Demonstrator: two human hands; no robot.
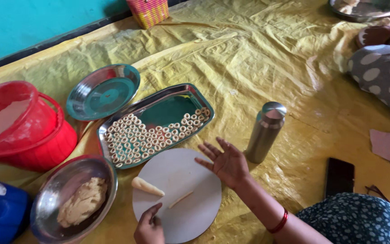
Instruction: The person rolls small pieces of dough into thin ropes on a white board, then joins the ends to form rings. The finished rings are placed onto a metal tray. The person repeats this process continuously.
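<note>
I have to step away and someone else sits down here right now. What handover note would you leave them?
Left hand: at the near edge of the round board, fingers curled; whether it grips anything cannot be told.
Right hand: open, palm up, above the board's far edge, holding nothing.
On the board: a cone-shaped dough piece and a thin rolled dough strip.
Done: many small dough rings lie in the steel tray, filling about the left half and front.
Left: a lump of dough in the steel bowl; the tray's far right part is bare.
</note>
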